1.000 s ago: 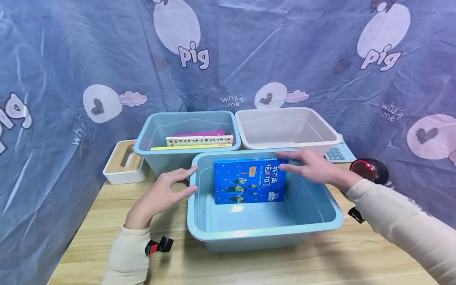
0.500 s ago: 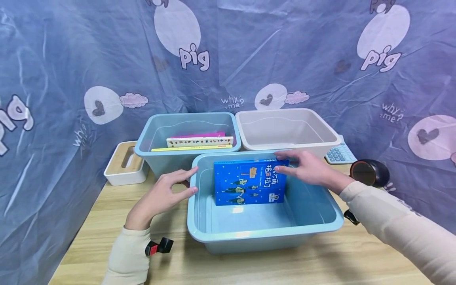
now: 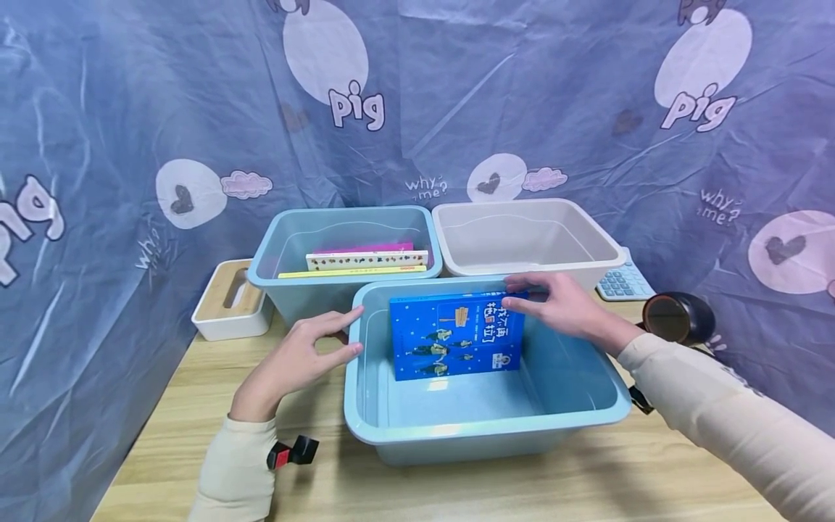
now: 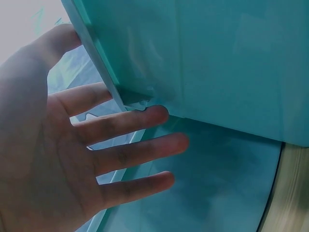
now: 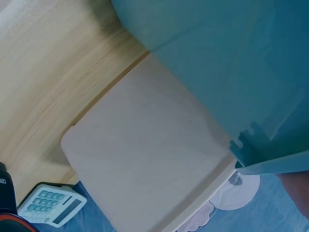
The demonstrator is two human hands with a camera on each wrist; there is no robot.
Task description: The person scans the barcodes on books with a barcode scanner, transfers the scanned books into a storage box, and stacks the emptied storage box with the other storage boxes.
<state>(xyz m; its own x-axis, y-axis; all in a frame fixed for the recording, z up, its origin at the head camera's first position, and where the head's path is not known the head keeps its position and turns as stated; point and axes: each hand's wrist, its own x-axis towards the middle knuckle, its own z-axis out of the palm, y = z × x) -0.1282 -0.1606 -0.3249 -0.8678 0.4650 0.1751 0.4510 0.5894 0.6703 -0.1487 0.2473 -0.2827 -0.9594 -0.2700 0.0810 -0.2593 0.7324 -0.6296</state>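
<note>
A light-blue bin (image 3: 485,433) stands on the table, and a blue book (image 3: 424,326) with a starry cover leans upright against its far wall. What looks like a second blue edge (image 3: 450,296) shows behind the book's top. My right hand (image 3: 564,304) pinches the book's top right corner, thumb on the cover, other fingers by the far rim. The right wrist view has only a sliver of this hand (image 5: 297,193). At the bin's left rim, my left hand (image 3: 296,359) touches with thumb and forefinger tips; its other fingers (image 4: 133,153) extend straight beneath the rim.
Behind stands another blue bin (image 3: 277,272) with several upright books (image 3: 365,259), beside a greyish-white bin (image 3: 531,232). A wood-lidded tissue box (image 3: 228,326) is at left. A calculator (image 3: 622,281) and a dark round object (image 3: 678,319) lie at right on the wooden table (image 3: 659,486).
My right hand has shifted slightly left along the top of the book, and its thumb lies lower on the cover. The book's top has tipped slightly forward. The left hand keeps its place.
</note>
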